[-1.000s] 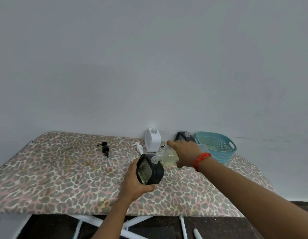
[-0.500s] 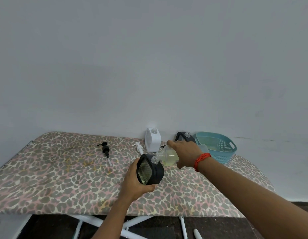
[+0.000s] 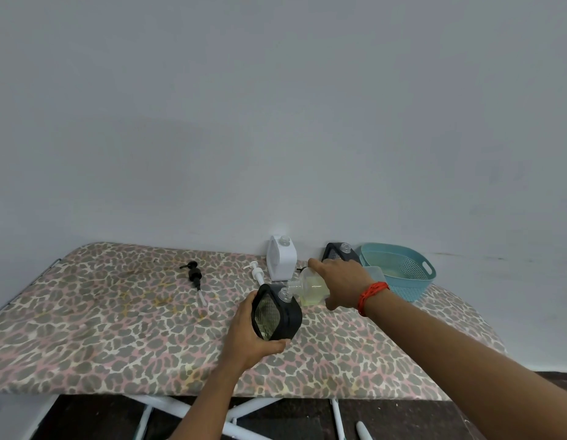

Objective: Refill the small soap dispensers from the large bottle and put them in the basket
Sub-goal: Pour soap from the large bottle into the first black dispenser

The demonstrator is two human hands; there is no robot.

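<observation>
The right hand wraps round the tilted large bottle, hiding most of it. The bottle's neck meets the top of a black dispenser, gripped by the left hand at centre frame; any flow is too fine to make out. A second black dispenser is half hidden behind the right hand, between a white dispenser and the teal basket. A black pump and a white pump lie on the leopard-print tabletop below a bare grey wall.

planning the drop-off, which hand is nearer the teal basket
Right. The right hand, gripping the large bottle, is just left of the teal basket; the left hand holds the black dispenser farther left, toward the person.
</observation>
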